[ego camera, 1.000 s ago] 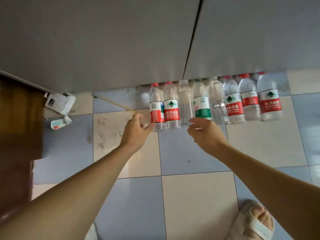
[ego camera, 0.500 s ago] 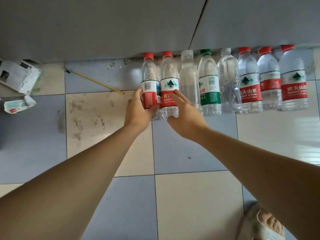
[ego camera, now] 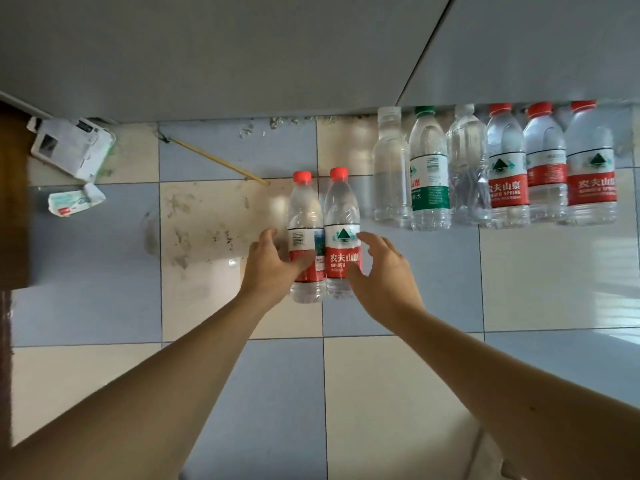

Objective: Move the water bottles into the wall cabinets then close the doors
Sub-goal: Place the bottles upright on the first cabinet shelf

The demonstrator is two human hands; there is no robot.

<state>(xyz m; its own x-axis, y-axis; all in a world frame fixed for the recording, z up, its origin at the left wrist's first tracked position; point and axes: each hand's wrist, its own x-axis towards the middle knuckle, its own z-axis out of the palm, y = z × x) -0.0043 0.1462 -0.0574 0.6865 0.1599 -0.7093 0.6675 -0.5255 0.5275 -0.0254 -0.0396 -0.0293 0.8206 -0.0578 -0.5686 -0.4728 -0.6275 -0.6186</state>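
Far left I see a torn white carton [ego camera: 71, 147] and a crumpled wrapper [ego camera: 74, 201] on the tiled floor [ego camera: 554, 282]. My left hand [ego camera: 273, 268] grasps a red-capped bottle [ego camera: 304, 237], thumb across its label. Touching it, a second red-capped bottle [ego camera: 342, 233] sits in my right hand [ego camera: 382, 275] (fingers curled round it, though some stand off). Further right, six more bottles [ego camera: 498, 174] line up below the grey cabinet doors [ego camera: 242, 53].
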